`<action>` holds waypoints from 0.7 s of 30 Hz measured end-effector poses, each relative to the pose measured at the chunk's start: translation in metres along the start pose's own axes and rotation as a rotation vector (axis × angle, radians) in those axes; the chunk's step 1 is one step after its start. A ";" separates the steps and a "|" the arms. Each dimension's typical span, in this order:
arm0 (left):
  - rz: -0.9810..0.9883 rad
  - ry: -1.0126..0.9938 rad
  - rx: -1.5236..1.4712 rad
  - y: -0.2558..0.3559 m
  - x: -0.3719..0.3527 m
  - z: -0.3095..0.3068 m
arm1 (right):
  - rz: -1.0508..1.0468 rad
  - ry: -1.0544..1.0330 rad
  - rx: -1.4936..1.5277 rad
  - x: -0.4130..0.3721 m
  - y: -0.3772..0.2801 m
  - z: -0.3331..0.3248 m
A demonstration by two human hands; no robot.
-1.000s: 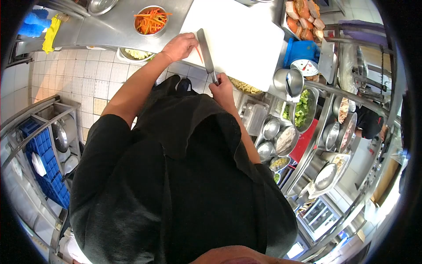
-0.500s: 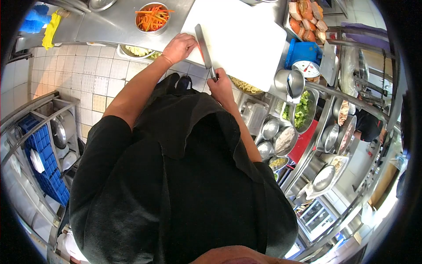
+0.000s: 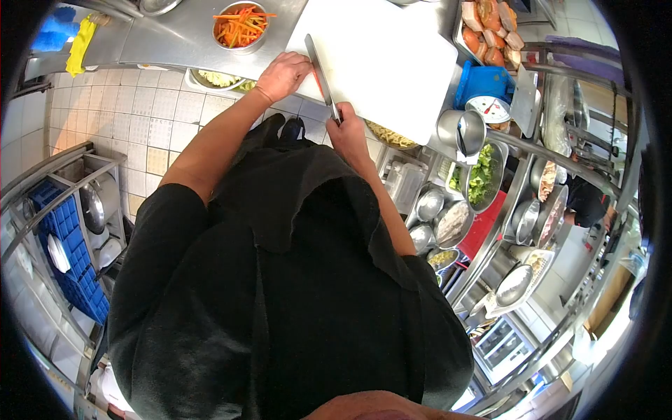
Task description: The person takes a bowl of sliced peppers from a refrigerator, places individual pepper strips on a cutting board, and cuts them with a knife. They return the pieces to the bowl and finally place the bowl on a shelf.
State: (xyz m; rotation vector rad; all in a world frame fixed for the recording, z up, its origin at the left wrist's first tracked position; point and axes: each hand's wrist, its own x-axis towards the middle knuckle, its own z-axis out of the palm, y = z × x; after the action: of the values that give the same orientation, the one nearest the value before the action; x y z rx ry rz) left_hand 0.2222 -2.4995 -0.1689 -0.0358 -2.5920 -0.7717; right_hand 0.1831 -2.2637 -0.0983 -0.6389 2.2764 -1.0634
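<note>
A knife (image 3: 319,68) lies across the near left part of the white cutting board (image 3: 392,66), its blade pointing away. My right hand (image 3: 347,131) is wrapped round its handle at the board's near edge. Left of the blade, my left hand (image 3: 285,75) has its fingers bent together at the board's left edge, at a thin orange-red strip beside the blade. The strip is mostly hidden by fingers and knife. Beyond my left hand stands a round metal bowl (image 3: 242,48) of orange and red strips.
A tray of meat pieces (image 3: 492,35) is at the upper right, above a blue container (image 3: 481,82) and a dial scale (image 3: 490,108). Bowls of greens (image 3: 481,178) and other food stand right of me. Another person (image 3: 586,201) is at the far right.
The knife's blade has turned slightly and its tip has shifted left. My right hand has moved a little left and up. My left hand stays almost in place.
</note>
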 end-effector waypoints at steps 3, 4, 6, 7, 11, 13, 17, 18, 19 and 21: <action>0.019 -0.012 0.006 -0.002 0.001 -0.001 | 0.000 0.001 -0.002 0.002 -0.001 -0.001; 0.017 -0.008 0.007 -0.001 0.001 -0.001 | -0.002 0.001 -0.001 0.002 -0.001 0.000; 0.013 -0.001 0.009 0.000 0.001 -0.001 | 0.012 -0.008 0.012 0.003 -0.006 -0.001; 0.007 -0.011 0.004 0.001 0.001 -0.002 | 0.020 -0.013 0.020 0.003 -0.008 -0.002; -0.013 -0.021 -0.010 0.002 0.002 -0.003 | -0.006 -0.002 0.023 0.007 0.000 0.002; -0.008 0.002 -0.005 0.002 0.002 -0.003 | -0.027 0.012 0.022 0.008 0.001 0.002; 0.010 0.047 -0.006 0.002 0.003 0.000 | -0.026 0.017 0.021 0.010 -0.002 0.001; 0.010 0.049 -0.010 0.001 0.002 0.000 | -0.033 0.023 0.034 0.011 -0.003 0.001; -0.004 0.035 -0.020 0.001 0.001 0.000 | -0.039 0.031 0.046 0.011 -0.004 0.001; -0.029 0.008 -0.041 0.001 0.000 0.000 | -0.043 0.037 0.049 0.011 -0.007 0.000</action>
State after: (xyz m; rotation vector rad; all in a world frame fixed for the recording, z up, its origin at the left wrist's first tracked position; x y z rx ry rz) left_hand 0.2225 -2.4983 -0.1680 -0.0081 -2.5744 -0.8342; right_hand 0.1765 -2.2746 -0.0960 -0.6551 2.2701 -1.1572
